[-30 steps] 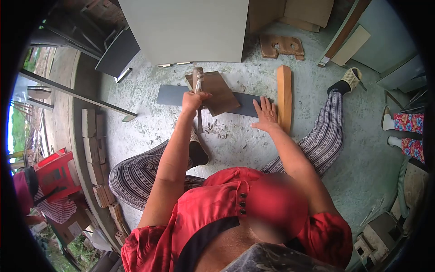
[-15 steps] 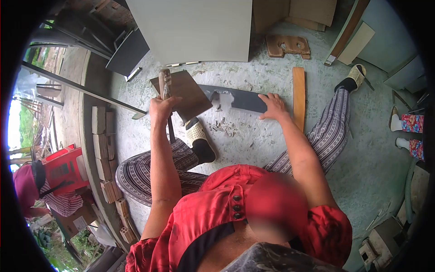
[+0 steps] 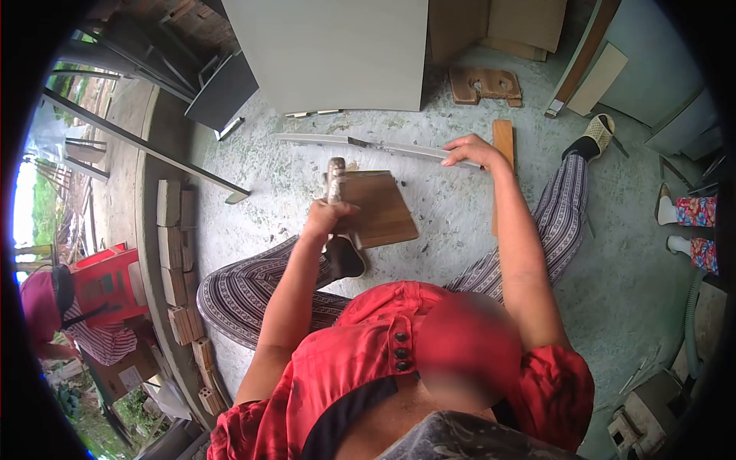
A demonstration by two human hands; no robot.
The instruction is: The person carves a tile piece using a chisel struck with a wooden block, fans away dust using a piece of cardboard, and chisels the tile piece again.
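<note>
My left hand (image 3: 326, 220) is closed round a worn, whitish-brown cylindrical handle (image 3: 336, 175) that sticks up past my fingers. A squarish brown wood-grained board (image 3: 379, 207) sits against that hand; whether it is joined to the handle I cannot tell. My right hand (image 3: 475, 151) grips the right end of a long notched board (image 3: 414, 149). The board stands on its narrow edge, so it shows as a thin pale strip with a dark break (image 3: 357, 141) near its middle. Beneath my right wrist lies an orange-brown plank (image 3: 502, 136).
A big pale panel (image 3: 330, 54) stands at the back, with a brown cut-out piece (image 3: 484, 86) to its right. Bricks (image 3: 172, 238) line the left side. A person (image 3: 77, 314) is outside at left; another's feet (image 3: 675, 222) show at right. Chips litter the floor.
The notched board has tipped from lying flat onto its edge and shifted away from me. My right hand moved with it. My left hand, handle and brown board came right and nearer me.
</note>
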